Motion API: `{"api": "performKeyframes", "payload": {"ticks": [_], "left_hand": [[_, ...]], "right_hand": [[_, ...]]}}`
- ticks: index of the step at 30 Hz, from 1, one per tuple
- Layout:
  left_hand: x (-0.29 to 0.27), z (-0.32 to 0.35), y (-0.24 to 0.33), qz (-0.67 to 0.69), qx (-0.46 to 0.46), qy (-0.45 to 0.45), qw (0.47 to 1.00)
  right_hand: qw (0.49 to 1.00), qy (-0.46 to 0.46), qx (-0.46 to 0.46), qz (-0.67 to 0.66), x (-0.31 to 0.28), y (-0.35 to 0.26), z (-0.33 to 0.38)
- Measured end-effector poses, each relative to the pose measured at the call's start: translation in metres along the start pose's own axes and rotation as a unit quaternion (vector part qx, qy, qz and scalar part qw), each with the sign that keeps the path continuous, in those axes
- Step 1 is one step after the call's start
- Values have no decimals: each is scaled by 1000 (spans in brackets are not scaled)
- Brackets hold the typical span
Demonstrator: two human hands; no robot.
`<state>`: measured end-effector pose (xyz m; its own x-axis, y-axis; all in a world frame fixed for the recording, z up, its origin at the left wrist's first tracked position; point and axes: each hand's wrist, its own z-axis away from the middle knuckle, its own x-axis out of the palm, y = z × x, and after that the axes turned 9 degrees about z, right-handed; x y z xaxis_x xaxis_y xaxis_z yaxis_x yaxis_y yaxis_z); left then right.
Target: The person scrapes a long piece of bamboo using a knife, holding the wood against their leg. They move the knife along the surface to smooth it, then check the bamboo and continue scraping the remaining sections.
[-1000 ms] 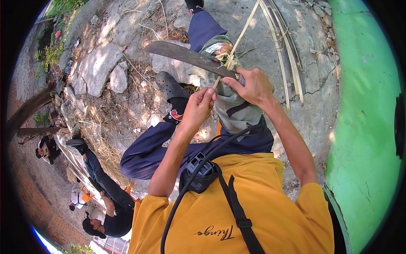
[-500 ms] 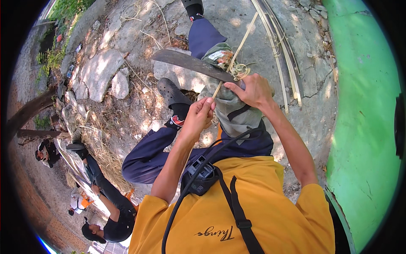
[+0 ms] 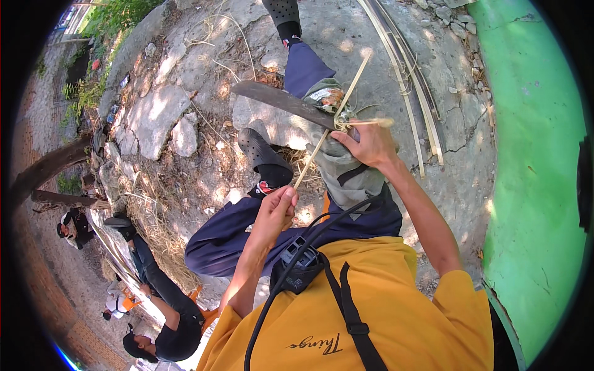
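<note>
My left hand (image 3: 275, 210) pinches the near end of a thin pale strip, which looks like split bamboo (image 3: 318, 151). The strip runs up and away, under or against the blade of a large dark knife (image 3: 281, 104). My right hand (image 3: 366, 143) is closed at the knife's right end, thumb on the blade; a pale handle end (image 3: 385, 122) shows beyond the fingers. Curled shavings (image 3: 342, 119) bunch where blade and strip meet. Beneath them a grey-green cloth (image 3: 334, 164) is wrapped over my leg.
More long strips (image 3: 411, 86) lie on the concrete at the far right. A green wall (image 3: 532, 185) stands on the right. Broken stone slabs (image 3: 154, 114) and dry straw (image 3: 154, 229) cover the left. Another person (image 3: 170, 328) sits at the lower left. A black cable (image 3: 278, 284) crosses my front.
My left hand has drawn the strip down and to the left, away from the knife. The strip's far end has come nearer. My right hand stays near the same place.
</note>
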<state>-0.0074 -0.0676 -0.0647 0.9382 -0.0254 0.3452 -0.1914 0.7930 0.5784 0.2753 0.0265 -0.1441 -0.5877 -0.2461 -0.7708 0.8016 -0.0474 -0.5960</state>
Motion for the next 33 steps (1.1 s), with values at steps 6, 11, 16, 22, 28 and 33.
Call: {"api": "performKeyframes", "payload": {"ticks": [6, 11, 16, 22, 28, 33], "left_hand": [[9, -29, -3, -75, 45, 13, 996], [-4, -14, -1, -12, -1, -2, 1000], [-1, -11, 1, -45, 16, -8, 999], [6, -10, 11, -11, 15, -9, 1000], [-5, 8, -18, -17, 3, 12, 1000], [19, -18, 3, -20, 22, -14, 999]], "right_hand": [[995, 62, -61, 53, 5, -22, 11], [999, 10, -5, 49, -5, -7, 2], [996, 66, -41, 47, 8, -10, 3], [994, 31, -53, 94, -1, -18, 13], [996, 30, -45, 72, 0, -19, 9], [995, 25, -50, 88, 0, -26, 15]]}}
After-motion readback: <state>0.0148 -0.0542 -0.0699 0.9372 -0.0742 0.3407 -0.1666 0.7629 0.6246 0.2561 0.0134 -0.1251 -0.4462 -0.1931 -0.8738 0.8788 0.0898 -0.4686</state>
